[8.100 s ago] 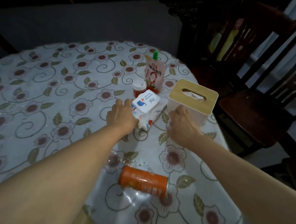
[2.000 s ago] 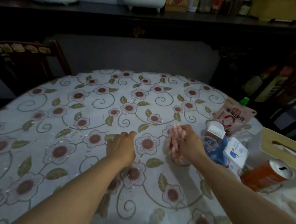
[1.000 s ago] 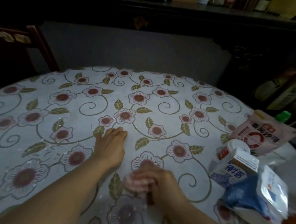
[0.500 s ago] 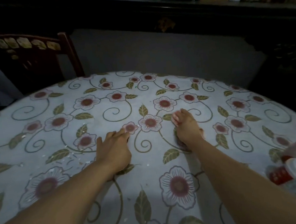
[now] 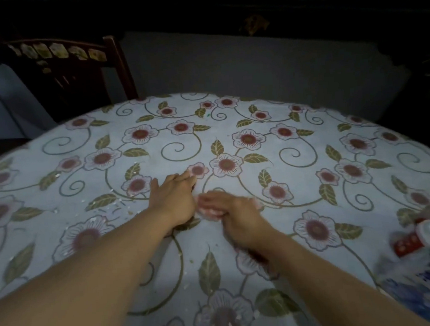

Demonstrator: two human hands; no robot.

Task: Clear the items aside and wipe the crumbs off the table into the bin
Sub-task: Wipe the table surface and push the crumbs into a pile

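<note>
At frame centre, the left hand [image 5: 172, 199] lies flat and open on the flowered bench [image 5: 297, 173]. Just right of it, touching, the blurred right hand [image 5: 233, 212] rests with fingers extended. Crumbs [image 5: 106, 207] dot the cloth at centre left. Cleared packages [image 5: 421, 256] sit at the lower right edge.

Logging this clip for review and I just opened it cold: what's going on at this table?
A person is wiping a floral tablecloth. The right hand presses a pale wipe, blurred in mid-stroke, against the cloth, right beside the left hand, which rests flat on the table. Crumbs lie scattered left of the hands, with a few nearer the person. Cleared items, including a red and white container, sit at the right edge. No bin is in view.
</note>
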